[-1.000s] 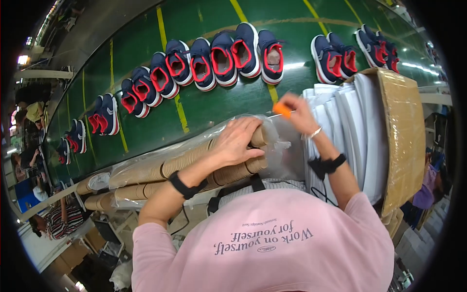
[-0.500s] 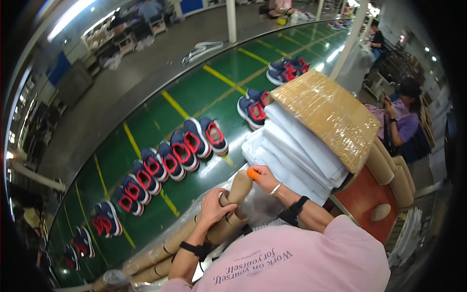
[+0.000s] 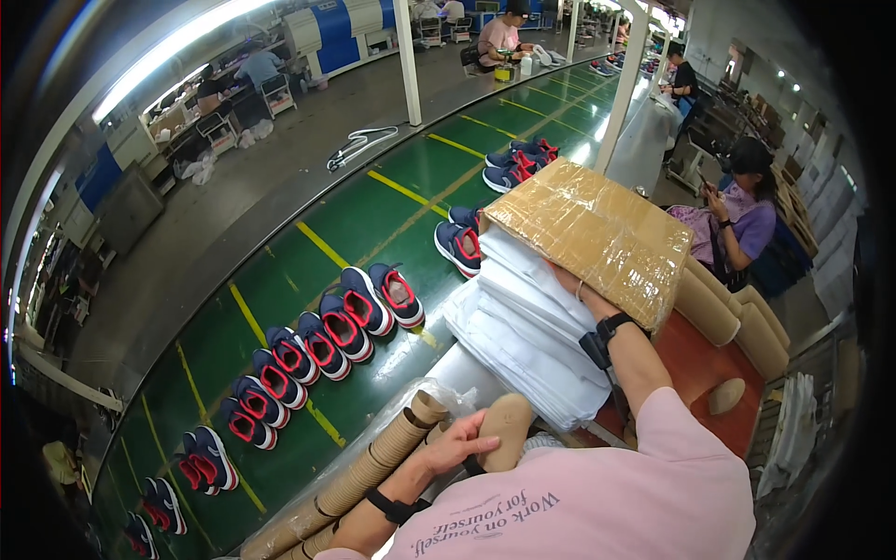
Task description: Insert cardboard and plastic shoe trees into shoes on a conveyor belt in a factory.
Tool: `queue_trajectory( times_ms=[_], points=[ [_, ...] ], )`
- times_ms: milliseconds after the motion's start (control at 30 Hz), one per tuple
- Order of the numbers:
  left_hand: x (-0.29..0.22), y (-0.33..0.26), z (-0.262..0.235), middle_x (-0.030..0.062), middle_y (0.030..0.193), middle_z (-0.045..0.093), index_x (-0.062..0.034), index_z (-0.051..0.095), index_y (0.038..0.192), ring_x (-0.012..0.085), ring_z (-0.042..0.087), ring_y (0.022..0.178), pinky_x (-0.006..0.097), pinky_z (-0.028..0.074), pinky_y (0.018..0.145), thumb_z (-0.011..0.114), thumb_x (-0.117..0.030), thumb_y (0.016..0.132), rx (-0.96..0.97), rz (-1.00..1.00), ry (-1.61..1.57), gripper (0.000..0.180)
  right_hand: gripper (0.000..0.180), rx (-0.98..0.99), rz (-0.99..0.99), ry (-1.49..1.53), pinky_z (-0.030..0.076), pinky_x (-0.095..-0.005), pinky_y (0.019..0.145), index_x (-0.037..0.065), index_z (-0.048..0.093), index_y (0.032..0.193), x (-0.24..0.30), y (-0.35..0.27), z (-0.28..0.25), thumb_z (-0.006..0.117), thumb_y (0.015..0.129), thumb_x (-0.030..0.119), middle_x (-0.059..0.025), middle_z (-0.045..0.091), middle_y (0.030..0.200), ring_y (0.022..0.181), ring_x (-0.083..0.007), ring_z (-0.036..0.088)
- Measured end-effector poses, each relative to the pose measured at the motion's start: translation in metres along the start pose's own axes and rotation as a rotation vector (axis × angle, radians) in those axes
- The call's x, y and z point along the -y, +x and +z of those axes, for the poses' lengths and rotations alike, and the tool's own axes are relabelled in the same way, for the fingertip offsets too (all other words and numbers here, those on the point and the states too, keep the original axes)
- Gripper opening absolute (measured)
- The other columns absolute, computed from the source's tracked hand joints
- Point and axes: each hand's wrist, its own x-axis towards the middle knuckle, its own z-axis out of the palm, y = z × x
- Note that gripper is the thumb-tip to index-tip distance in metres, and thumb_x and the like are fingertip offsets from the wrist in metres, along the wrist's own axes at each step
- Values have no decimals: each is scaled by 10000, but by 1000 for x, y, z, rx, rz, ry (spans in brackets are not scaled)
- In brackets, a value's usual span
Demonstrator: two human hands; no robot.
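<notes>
My left hand (image 3: 455, 444) has its fingers round the lower part of a brown molded cardboard shoe insert (image 3: 509, 425), held in front of my chest. Beside that hand lie long stacks of nested brown inserts (image 3: 373, 459) in clear plastic. My right hand (image 3: 566, 282) reaches between a heap of white paper sheets (image 3: 523, 327) and the taped cardboard box (image 3: 593, 238) over it; its fingers are hidden there. Navy shoes with red lining (image 3: 322, 345) stand in a row on the green surface ahead of me.
The long green surface (image 3: 289, 238) with yellow lines curves off to the far right. More stacked inserts (image 3: 709, 308) and one loose insert (image 3: 726, 396) lie on a reddish board at right. A seated person in purple (image 3: 742, 210) is beyond; a white post (image 3: 409, 65) stands behind the surface.
My right hand has left the insert and gone in under the box. The left hand has drawn the insert rightward, away from the stack's end. The whole view has shifted a little.
</notes>
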Motion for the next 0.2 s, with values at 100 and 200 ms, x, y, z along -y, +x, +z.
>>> queue_trajectory(
  times_ms=[100, 200],
  points=[
    [-3, 21, -9, 38, 1099, 593, -36, 441, 1273, 93, 569, 945, 258, 479, 819, 580, -127, 907, -336, 75, 82, 402, 424, -103, 168, 405, 353, -369, 1018, 74, 569, 1204, 1, 2, 35, 595, 886, 354, -170, 558, 1244, 1150, -286, 512],
    [-10, 64, -43, 135, 1069, 587, -48, 448, 1267, 170, 574, 937, 304, 480, 837, 583, -146, 887, -930, 566, 433, 415, 442, 46, 194, 758, 347, -389, 1028, 116, 564, 1251, 41, -13, 70, 599, 885, 362, -216, 568, 1216, 1124, -213, 545]
  ],
)
